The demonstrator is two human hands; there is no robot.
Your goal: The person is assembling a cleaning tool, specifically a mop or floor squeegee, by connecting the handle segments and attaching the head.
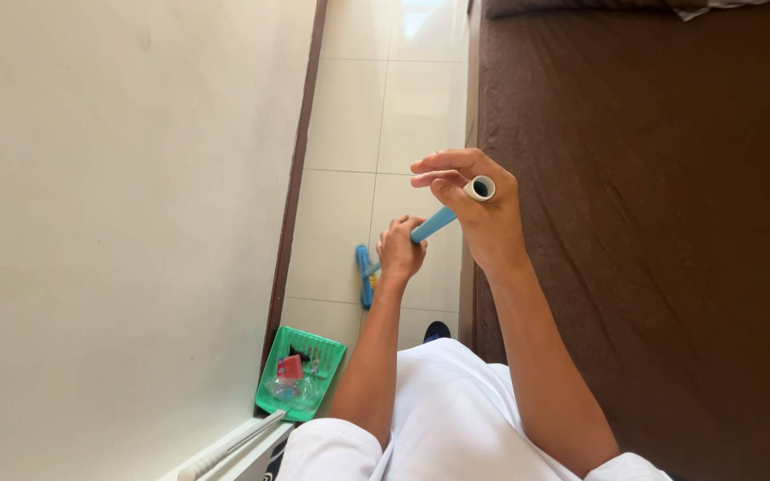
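Observation:
I hold a long blue broom handle (432,224) with both hands. My right hand (479,212) grips the top, where the hollow white end cap (480,187) shows by my thumb. My left hand (400,250) is closed around the handle lower down. The blue broom head (365,275) rests on the cream tiled floor (349,116) below my left hand. My white sleeves and shirt fill the bottom of the view.
A green dustpan (325,347) holding bits of rubbish and a red scrap lies by the wall, its white handle (225,448) toward me. A cream wall (118,223) with dark skirting runs on the left. A bed with a brown sheet (670,223) stands on the right.

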